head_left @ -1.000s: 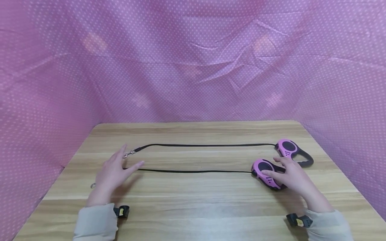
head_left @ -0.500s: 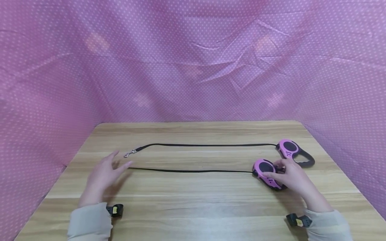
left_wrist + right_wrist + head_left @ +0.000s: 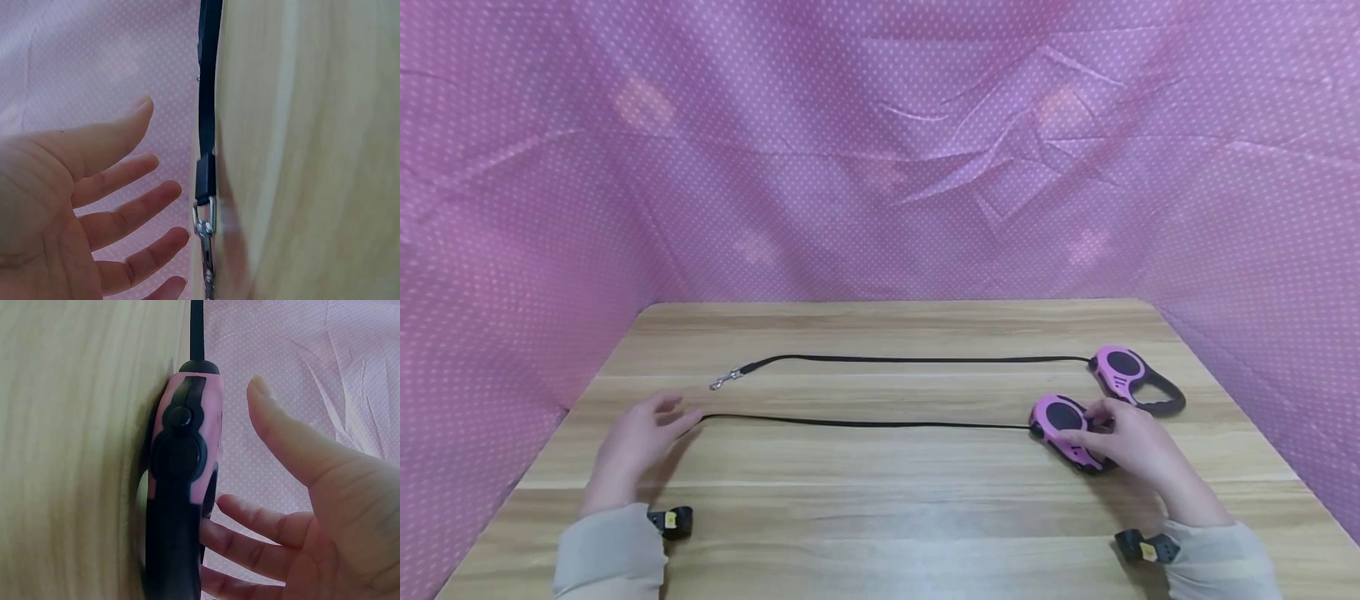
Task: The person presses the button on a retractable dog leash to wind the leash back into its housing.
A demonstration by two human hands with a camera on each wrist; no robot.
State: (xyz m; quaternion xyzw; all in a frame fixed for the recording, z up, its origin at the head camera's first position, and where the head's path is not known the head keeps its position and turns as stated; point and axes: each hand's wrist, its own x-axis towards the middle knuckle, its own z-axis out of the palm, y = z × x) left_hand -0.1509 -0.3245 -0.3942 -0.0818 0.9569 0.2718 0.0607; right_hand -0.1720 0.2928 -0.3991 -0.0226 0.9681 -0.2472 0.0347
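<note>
A retractable dog leash with a pink and black case (image 3: pixel 1062 425) lies at the right nearer the person, its black strap (image 3: pixel 865 424) stretched left across the table. My right hand (image 3: pixel 1131 442) is over its black handle (image 3: pixel 175 550). In the right wrist view the thumb stands off the case, while the fingertips reach the handle's side, perhaps touching it. At the strap's other end, my left hand (image 3: pixel 636 442) hovers with fingers spread loosely. The left wrist view shows a metal snap clip (image 3: pixel 206 234) just past those fingertips, apart from them; the hand hides it in the head view.
Farther back lies a second pink and black retractable leash (image 3: pixel 1120 372), its strap (image 3: pixel 910 360) drawn out parallel and ending in a metal clip (image 3: pixel 726 380). Both rest on a wood-grain table (image 3: pixel 880 517). Pink dotted cloth (image 3: pixel 880 208) hangs around the back and sides.
My left hand has moved left and toward the person, away from the far leash's clip. My right hand stays over the near handle, its fingers drawn slightly closer together.
</note>
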